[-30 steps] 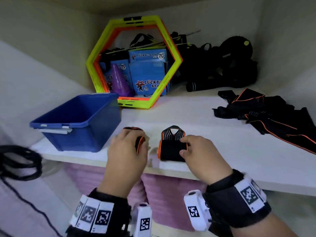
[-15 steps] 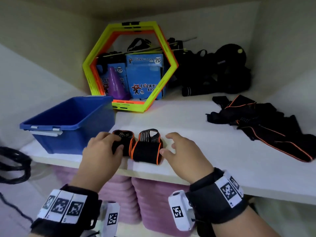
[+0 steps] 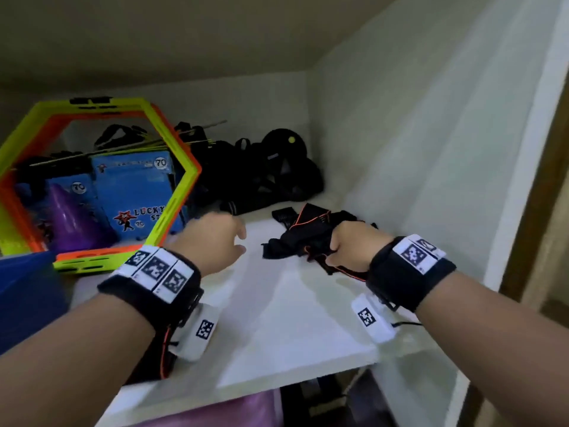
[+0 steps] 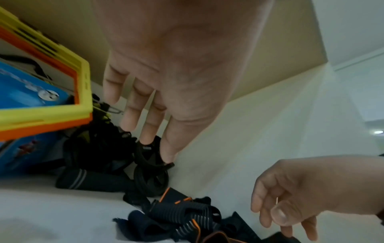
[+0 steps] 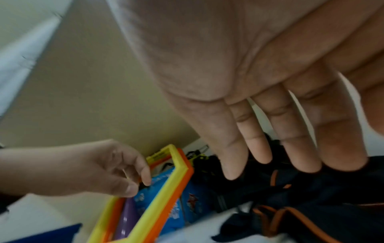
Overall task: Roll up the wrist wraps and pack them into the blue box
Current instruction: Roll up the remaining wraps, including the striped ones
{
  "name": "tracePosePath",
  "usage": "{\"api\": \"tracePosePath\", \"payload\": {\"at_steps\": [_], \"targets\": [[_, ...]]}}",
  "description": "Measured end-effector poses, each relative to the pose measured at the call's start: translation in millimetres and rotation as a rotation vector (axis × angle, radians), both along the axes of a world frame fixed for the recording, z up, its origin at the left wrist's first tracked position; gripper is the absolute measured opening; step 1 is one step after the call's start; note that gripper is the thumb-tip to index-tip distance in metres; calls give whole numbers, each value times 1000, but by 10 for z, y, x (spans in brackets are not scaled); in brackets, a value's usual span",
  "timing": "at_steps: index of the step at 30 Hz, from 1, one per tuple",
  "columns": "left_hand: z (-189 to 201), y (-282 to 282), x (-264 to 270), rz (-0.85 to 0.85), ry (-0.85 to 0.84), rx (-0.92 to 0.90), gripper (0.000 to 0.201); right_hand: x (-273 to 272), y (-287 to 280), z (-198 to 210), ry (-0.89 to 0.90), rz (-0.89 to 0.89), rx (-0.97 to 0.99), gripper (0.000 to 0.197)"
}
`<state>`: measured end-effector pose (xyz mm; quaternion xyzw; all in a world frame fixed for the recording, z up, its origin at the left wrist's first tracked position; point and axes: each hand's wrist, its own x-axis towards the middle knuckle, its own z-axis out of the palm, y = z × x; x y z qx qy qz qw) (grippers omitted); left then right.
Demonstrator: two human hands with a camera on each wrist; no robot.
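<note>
A loose pile of black wrist wraps [image 3: 303, 238] with orange edging lies at the back right of the white shelf; it also shows as the pile [image 4: 182, 218] and the pile [image 5: 311, 205]. My right hand [image 3: 345, 243] is on the pile's near right side, fingers stretched straight over the dark cloth [image 5: 270, 164], gripping nothing. My left hand [image 3: 241, 241] hovers just left of the pile, fingers relaxed [image 4: 145, 136] and empty. The blue box [image 3: 21, 297] is cut off at the left edge. Something black with an orange edge [image 3: 164, 349] peeks out under my left wrist.
A yellow and orange hexagon ring [image 3: 177, 192] leans at the back left, around blue cartons [image 3: 135, 192] and a purple cone [image 3: 67, 220]. Black gear [image 3: 271, 174] fills the back corner. The side wall [image 3: 431, 180] stands close on the right. The shelf's front edge [image 3: 277, 383] is near.
Both hands have left the two rolled wraps at the shelf's front edge and reached back and right to the loose pile. The head view has swung right, so the blue box is nearly out of view.
</note>
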<state>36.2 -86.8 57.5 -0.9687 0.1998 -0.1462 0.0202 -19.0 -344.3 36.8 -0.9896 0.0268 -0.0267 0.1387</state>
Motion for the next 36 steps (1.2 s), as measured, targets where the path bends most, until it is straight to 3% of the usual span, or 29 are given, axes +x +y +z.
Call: {"api": "tracePosePath", "payload": {"at_steps": [3, 7, 12, 16, 20, 22, 23, 26, 29, 32, 36], "targets": [[-49, -447, 249, -68, 92, 34, 30, 139, -212, -23, 95, -53, -157, 17], [-269, -934, 456, -118, 114, 123, 38, 343, -410, -170, 278, -92, -274, 40], [-506, -1229, 633, -140, 182, 154, 52, 511, -550, -304, 328, -150, -337, 41], [-615, -1280, 733, -131, 204, 104, 47, 432, -569, -268, 376, -121, -297, 33], [-568, -1356, 751, -153, 128, 136, 26, 362, -652, -248, 409, -67, -259, 26], [-535, -1395, 733, -190, 82, 164, 12, 342, -701, -247, 405, -58, -222, 29], [-527, -1412, 740, -209, 69, 173, 17, 319, -713, -234, 407, -52, -201, 31], [-400, -1454, 740, -292, 82, 107, 14, 234, -719, -172, 308, -35, -109, 31], [-122, -1481, 697, -439, 141, -72, 4, 191, -670, -99, 26, -8, 84, 46], [178, -1530, 582, -527, 183, -262, 6, 242, -582, -18, -257, 9, 321, 43], [377, -1573, 507, -582, 219, -431, 6, 310, -525, 30, -440, 35, 596, 36]]}}
